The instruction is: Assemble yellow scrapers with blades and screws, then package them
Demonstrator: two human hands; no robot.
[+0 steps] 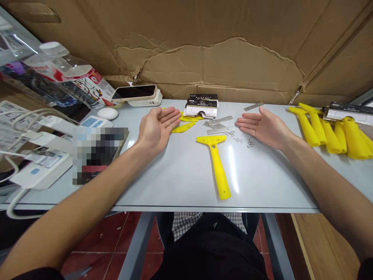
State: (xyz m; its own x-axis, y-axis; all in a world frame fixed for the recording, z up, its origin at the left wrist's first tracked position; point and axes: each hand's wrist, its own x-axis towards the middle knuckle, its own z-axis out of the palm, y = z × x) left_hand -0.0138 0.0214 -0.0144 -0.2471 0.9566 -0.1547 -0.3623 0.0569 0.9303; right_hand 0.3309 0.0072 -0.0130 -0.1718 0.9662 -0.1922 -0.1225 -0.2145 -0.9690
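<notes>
Yellow scraper handle [218,168] lies on counter [175,182], prob. nothing fitted yet: head looks bare (hard to tell), blades [220,121] loose beyond it, screws [250,143] to its right. L hand [155,130] left of it, R hand [266,126] right, both empty, fingers extended.

One yellow handle [218,167] and at least three blades [220,131] lie between the hands [154,130] [266,127]. At least six more handles [331,138] lie rightward of them.
</notes>
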